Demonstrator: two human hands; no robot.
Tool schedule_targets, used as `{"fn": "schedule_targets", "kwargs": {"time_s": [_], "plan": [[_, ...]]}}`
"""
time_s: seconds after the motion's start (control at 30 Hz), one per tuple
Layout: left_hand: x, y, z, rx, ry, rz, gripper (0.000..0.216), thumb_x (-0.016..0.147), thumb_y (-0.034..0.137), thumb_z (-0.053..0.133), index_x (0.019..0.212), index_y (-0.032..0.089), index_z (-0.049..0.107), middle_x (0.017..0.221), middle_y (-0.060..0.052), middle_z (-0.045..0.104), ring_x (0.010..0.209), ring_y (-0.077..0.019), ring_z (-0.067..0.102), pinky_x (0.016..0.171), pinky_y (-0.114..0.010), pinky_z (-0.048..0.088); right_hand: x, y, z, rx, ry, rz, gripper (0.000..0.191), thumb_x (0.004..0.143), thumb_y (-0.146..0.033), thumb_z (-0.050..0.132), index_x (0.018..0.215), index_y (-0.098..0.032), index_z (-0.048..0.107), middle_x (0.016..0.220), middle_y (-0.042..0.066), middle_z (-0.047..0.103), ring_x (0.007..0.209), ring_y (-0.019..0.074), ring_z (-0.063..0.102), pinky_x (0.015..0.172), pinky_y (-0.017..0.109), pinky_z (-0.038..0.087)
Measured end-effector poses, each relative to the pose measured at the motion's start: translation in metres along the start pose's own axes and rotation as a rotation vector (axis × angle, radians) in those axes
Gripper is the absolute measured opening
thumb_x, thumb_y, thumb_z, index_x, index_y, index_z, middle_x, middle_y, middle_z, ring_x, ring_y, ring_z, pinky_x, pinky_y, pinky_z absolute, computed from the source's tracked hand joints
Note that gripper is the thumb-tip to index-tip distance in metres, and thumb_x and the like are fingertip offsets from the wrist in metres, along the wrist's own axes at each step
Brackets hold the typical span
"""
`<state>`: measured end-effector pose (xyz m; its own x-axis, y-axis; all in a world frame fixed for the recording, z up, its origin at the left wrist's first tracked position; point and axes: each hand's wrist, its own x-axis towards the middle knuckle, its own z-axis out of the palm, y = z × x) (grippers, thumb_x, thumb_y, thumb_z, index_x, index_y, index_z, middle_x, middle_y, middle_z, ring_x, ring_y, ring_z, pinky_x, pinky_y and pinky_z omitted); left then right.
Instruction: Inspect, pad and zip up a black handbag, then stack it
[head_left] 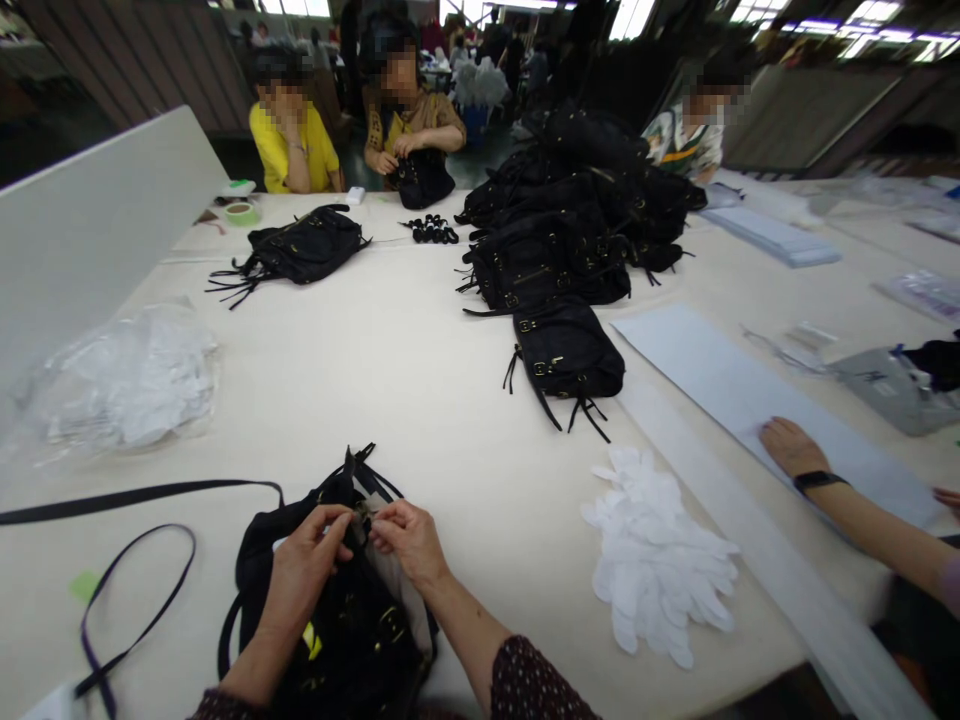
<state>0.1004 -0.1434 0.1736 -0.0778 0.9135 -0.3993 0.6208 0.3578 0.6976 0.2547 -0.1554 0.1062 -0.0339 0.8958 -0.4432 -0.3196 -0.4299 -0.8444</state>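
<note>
A black bag point(352, 620) with brass-coloured buckles and a pale lining lies in front of me at the near edge. At its upper opening, my left hand point(311, 560) pinches the edge, with thumb and fingers pressed together. Close beside it, the fingers of my right hand point(409, 540) are also closed at that opening. Something small and metallic shows between the fingertips, too small to make out. A long black strap point(150, 492) runs left from the bag, and a looped thin cord point(142, 560) lies beside it.
Many black bags point(555, 240) are heaped mid-table. White gloves point(660, 560) lie to the right, a plastic bag point(135, 380) to the left. A co-worker's arm point(862, 500) rests on white sheets point(712, 370). Co-workers sit opposite, one handling a black bag point(424, 178).
</note>
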Motion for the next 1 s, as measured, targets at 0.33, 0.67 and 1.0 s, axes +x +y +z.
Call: {"fn": "schedule_targets", "kwargs": {"time_s": [0.33,0.67,1.0], "plan": [[0.011,0.008,0.026,-0.397,-0.118,0.005,0.042,0.081,0.057,0.056,0.097,0.019,0.06,0.091,-0.006,0.073,0.086,-0.022,0.072,0.072,-0.033,0.058,-0.008,-0.004,-0.012,0.145,-0.04,0.03,0.029,0.064,-0.034,0.077,0.088,-0.02,0.073,0.078,0.0,0.074,0.067,0.0133,0.065,0.07,0.03,0.051],[0.018,-0.003,0.026,-0.458,-0.175,-0.043,0.038,0.074,0.048,0.066,0.098,0.018,0.065,0.085,-0.003,0.075,0.083,-0.0201,0.071,0.078,-0.033,0.058,-0.005,-0.002,-0.016,0.165,-0.014,0.107,0.036,0.063,-0.041,0.081,0.087,-0.017,0.07,0.078,0.003,0.075,0.068,0.0139,0.067,0.061,0.025,0.05],[0.012,-0.005,0.017,-0.185,-0.18,0.01,0.035,0.08,0.052,0.056,0.097,0.023,0.066,0.095,-0.002,0.074,0.087,-0.0209,0.07,0.08,-0.032,0.056,-0.001,0.005,-0.017,0.184,0.015,0.131,0.037,0.063,-0.04,0.08,0.089,-0.016,0.073,0.083,0.005,0.077,0.072,0.015,0.069,0.064,0.026,0.053]]}}
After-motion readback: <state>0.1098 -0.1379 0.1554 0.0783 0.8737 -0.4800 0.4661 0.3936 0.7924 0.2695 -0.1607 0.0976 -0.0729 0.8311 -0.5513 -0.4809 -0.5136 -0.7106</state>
